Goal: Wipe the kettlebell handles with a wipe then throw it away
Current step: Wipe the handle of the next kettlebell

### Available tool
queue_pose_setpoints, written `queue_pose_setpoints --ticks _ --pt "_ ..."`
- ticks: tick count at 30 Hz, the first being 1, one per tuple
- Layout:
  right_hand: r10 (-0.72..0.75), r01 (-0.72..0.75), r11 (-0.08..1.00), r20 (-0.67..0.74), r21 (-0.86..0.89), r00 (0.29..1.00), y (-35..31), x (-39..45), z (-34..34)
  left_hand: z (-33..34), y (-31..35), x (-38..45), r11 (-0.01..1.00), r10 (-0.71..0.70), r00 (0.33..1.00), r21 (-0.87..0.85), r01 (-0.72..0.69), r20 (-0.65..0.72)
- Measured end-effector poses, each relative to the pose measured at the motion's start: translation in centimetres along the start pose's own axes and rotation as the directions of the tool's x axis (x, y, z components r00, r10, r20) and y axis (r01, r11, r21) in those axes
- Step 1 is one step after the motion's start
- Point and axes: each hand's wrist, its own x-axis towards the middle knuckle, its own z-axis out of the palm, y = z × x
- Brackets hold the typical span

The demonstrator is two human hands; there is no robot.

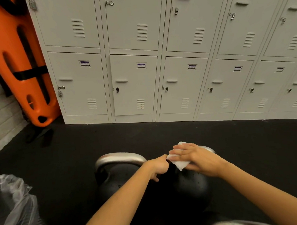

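Note:
Two black kettlebells with silver handles stand side by side on the dark floor. The left kettlebell [116, 179] has its handle [120, 158] bare. The right kettlebell [192, 183] has its handle mostly hidden under my right hand [194, 157], which presses a white wipe [178, 162] over it, fingers wrapped across the wipe. My left hand [159, 165] is curled between the two bells and pinches the wipe's left edge.
A bin lined with a clear plastic bag [14, 206] sits at the lower left. Grey lockers [135, 84] line the wall ahead. An orange board [19, 63] leans in the left corner, with black straps [40, 134] on the floor below it.

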Motion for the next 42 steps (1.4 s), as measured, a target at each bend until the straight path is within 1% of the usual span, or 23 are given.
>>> queue_pose_setpoints --ticks 2,4,6,10,12,16,17,19,21,22,23,24,25,28,32,35,39,42 --pt "0.102 -0.098 0.993 -0.051 0.07 0.994 0.1 -1.3 -0.2 0.0 0.0 0.1 0.999 -0.003 1.0 0.038 0.003 0.003" --pt "0.156 -0.142 0.981 -0.102 0.134 0.983 0.2 -2.6 -0.2 0.1 -0.1 0.1 0.998 -0.006 1.0 0.06 0.006 -0.002" --pt "0.187 -0.168 0.974 -0.119 0.15 0.975 0.2 -3.2 0.2 0.3 0.0 0.0 0.996 -0.008 1.0 0.086 0.01 -0.024" --pt "0.162 -0.148 0.981 -0.116 0.123 0.98 -0.7 -1.1 0.4 0.7 0.2 0.1 0.989 -0.008 0.998 0.147 0.016 -0.058" --pt "0.136 -0.124 0.986 -0.105 0.111 0.985 -1.5 0.9 0.0 0.8 0.3 0.2 0.989 -0.007 0.998 0.148 0.016 -0.062" --pt "0.136 -0.136 0.99 0.01 0.029 0.991 -2.1 3.3 0.2 0.9 0.2 0.0 0.997 -0.033 0.998 0.063 0.036 -0.044" --pt "0.136 -0.138 0.989 0.043 0.054 0.99 -1.8 3.3 0.0 0.9 0.2 -0.1 0.998 -0.036 0.999 0.041 0.037 -0.033" --pt "0.168 -0.183 0.958 0.083 0.221 0.982 -1.2 2.5 -1.1 0.9 0.1 -0.1 1.0 -0.027 0.999 0.012 0.027 -0.027" --pt "0.257 -0.281 0.853 0.114 0.44 0.96 -0.1 1.2 -2.6 0.9 0.1 -0.1 1.0 -0.006 0.999 0.006 0.007 -0.041" --pt "0.3 -0.328 0.79 0.141 0.517 0.944 0.5 0.6 -3.2 0.9 0.1 -0.1 1.0 0.006 0.999 -0.002 -0.006 -0.051" --pt "0.33 -0.366 0.744 0.169 0.559 0.929 0.9 0.3 -3.6 1.0 0.1 -0.1 1.0 0.014 0.998 -0.017 -0.015 -0.059" --pt "0.347 -0.39 0.719 0.189 0.576 0.919 1.2 0.4 -3.8 1.1 0.2 -0.1 0.999 0.02 0.998 -0.034 -0.022 -0.067" --pt "0.366 -0.412 0.712 0.201 0.569 0.909 1.3 0.8 -3.7 1.2 0.2 -0.1 0.999 0.023 0.997 -0.04 -0.026 -0.077" --pt "0.395 -0.447 0.742 0.214 0.499 0.893 1.0 2.9 -2.8 1.7 0.5 0.0 1.0 0.015 0.994 -0.002 -0.016 -0.106" --pt "0.367 -0.424 0.807 0.214 0.412 0.905 0.8 4.5 -1.2 2.0 1.1 -0.3 0.997 -0.008 0.986 0.08 0.022 -0.169" --pt "0.376 -0.417 0.782 0.183 0.463 0.908 1.0 3.2 -2.1 2.0 1.6 -0.6 0.991 0.002 0.979 0.13 0.025 -0.205" --pt "0.427 -0.438 0.741 0.146 0.509 0.892 1.8 1.0 -4.0 1.8 1.3 -0.5 0.991 0.001 0.979 0.132 0.026 -0.206" --pt "0.422 -0.454 0.752 0.18 0.477 0.889 1.3 1.9 -3.7 1.7 1.0 -0.4 0.994 -0.007 0.982 0.105 0.027 -0.19"
